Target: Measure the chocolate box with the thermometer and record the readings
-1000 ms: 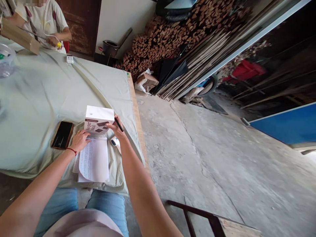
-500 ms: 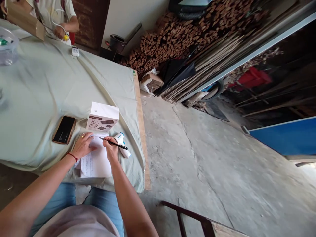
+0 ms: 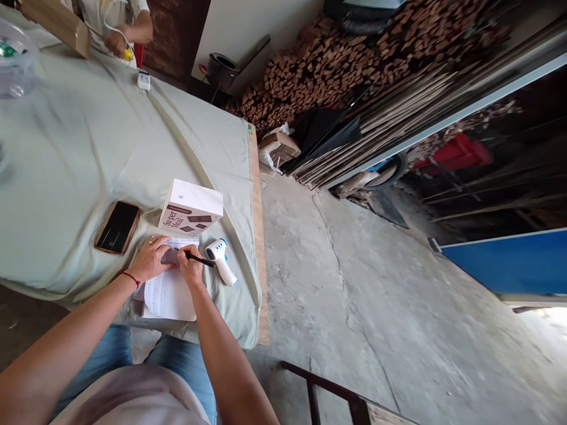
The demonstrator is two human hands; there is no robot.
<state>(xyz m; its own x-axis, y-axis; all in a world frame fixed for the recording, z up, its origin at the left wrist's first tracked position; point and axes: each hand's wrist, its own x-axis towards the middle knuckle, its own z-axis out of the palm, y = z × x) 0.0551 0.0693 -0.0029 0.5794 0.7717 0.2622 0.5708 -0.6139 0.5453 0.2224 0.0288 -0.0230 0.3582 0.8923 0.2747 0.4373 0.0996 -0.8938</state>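
An open notebook with handwriting on its page lies at the near edge of the cloth-covered table. My right hand grips a black pen, its tip over the upper part of the page. Flat on the notebook's upper left rests my left hand, fingers spread. Just beyond the notebook stands a white box printed "Super Meal". A smartphone with a dark screen lies left of my left hand. Right of the pen is a white and blue infrared thermometer.
Across the table a person's hand holds a white cable near a cardboard box. A clear plastic tub and a small white device sit at the far side. Stacked firewood lines the wall; a metal-framed bench stands at lower right.
My right hand has moved left across the page with the pen, bringing the tip close to my left hand. The thermometer shows more fully. The whole view has shifted slightly.
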